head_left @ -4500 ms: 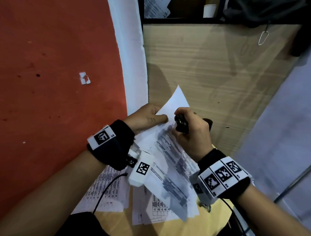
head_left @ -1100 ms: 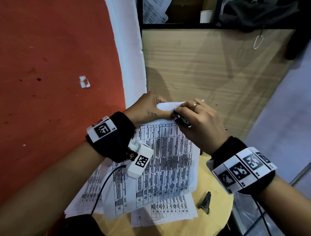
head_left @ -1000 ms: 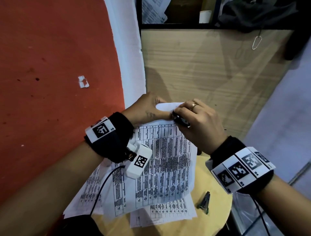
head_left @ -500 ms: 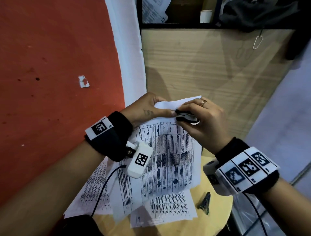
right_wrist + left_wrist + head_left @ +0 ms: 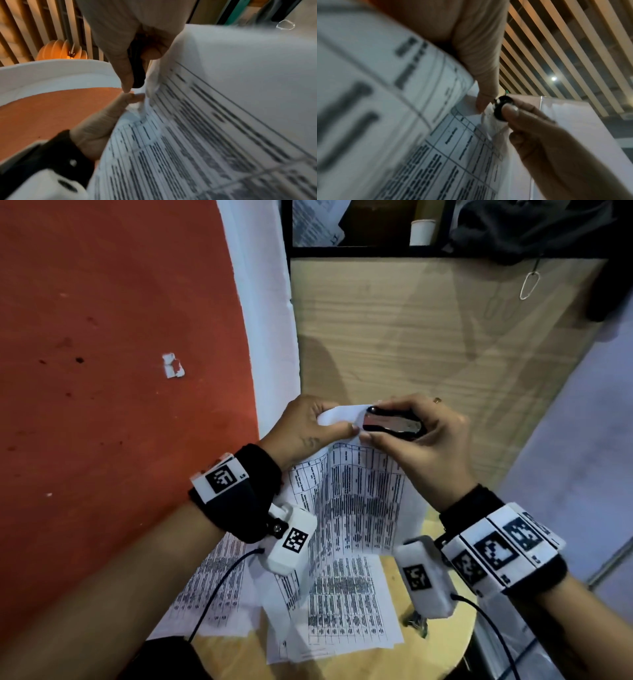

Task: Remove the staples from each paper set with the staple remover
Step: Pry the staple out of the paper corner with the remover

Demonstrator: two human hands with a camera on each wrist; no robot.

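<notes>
Both hands busy | left hand [image 5: 305, 424] pinches paper set [image 5: 359, 501] | right hand [image 5: 421, 446] grips staple remover [image 5: 390, 422] | staple hidden, perhaps

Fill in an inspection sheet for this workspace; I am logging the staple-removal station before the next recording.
Surface: round wooden table, mostly covered by paper.
Job's things: stapled paper set held up by its top corner; staple remover at that corner; loose printed sheets on the table.
Clutter: small dark metal clip on the table.
Grippers: left hand pinches the corner; right hand grips the remover.
Cables: black wrist-camera cables.
Surroundings: red wall, wooden panel.
</notes>
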